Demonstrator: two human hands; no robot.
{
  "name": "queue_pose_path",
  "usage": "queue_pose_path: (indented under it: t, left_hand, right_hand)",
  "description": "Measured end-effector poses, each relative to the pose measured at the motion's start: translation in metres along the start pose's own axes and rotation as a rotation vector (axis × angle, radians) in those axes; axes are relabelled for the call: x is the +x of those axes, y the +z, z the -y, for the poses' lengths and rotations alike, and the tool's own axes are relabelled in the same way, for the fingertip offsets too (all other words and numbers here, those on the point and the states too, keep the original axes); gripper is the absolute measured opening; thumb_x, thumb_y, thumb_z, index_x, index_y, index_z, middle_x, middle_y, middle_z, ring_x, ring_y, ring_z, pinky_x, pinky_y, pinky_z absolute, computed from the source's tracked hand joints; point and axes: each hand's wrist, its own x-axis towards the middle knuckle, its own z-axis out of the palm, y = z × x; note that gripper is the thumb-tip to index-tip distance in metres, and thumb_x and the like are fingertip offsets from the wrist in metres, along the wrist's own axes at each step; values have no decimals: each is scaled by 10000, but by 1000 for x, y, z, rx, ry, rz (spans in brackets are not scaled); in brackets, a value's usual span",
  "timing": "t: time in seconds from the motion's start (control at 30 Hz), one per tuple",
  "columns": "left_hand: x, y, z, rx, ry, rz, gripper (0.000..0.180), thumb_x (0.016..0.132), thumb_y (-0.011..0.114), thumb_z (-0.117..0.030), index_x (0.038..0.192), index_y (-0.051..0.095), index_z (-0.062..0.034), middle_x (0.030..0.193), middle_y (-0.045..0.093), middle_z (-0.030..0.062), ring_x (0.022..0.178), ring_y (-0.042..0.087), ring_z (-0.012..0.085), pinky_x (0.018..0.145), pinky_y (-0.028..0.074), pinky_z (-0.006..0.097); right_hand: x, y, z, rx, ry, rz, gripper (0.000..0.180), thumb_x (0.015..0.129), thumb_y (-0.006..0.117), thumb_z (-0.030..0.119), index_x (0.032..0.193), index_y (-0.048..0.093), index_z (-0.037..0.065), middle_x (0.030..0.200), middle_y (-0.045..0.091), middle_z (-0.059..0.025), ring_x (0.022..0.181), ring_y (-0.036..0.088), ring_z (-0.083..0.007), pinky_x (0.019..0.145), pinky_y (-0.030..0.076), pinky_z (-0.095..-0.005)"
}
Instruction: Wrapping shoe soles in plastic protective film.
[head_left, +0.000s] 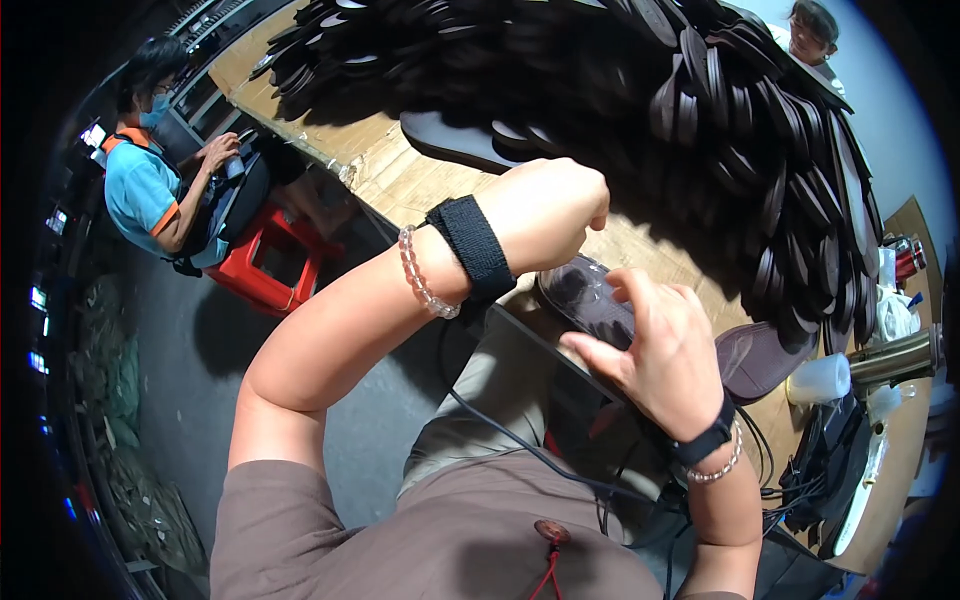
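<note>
My right hand (660,345) grips a dark shoe insole (590,298) with a glossy face, thumb and fingers wrapped around its near end. My left hand (555,212) is raised just above it, fingers curled toward the insole's far end; whether they touch it is hidden by the wrist. A black wrist strap (472,247) and a clear bead bracelet (420,280) sit on my left forearm. A big heap of black insoles (700,110) covers the wooden table (400,180) behind my hands.
A seated person in a blue shirt and mask (150,190) works at the far left beside a red stool (270,260). Another person (810,30) stands past the heap. A clear plastic cup (820,380), a metal tool (895,355) and black cables (800,480) lie at the right.
</note>
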Motion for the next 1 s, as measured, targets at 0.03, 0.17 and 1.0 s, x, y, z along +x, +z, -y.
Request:
queue_pose_path:
  t: [0.03, 0.17, 1.0]
  left_hand:
    - [1, -2, 0, 19, 29, -20, 269, 827, 600, 25, 1000, 807, 21, 937, 760, 250, 929, 750, 384, 896, 595, 423]
    - [-1, -4, 4, 25, 55, -23, 296, 839, 568, 52, 1011, 807, 13, 943, 758, 253, 938, 750, 385, 894, 596, 428]
    - [-4, -4, -4, 115, 41, -14, 228, 870, 734, -175, 1007, 794, -3, 907, 754, 199, 905, 743, 357, 851, 597, 410]
  right_hand:
    - [2, 5, -4, 62, 52, 78, 425, 865, 821, 316, 1119, 682, 4, 855, 709, -135, 824, 686, -321, 831, 491, -424]
    - [8, 21, -8, 257, 204, 104, 189, 895, 775, 193, 942, 732, 15, 730, 703, -183, 697, 710, -354, 714, 546, -427]
    - [29, 50, -33, -42, 502, 313, 349, 851, 825, 305, 771, 717, -17, 771, 704, -244, 780, 719, -409, 728, 567, -486]
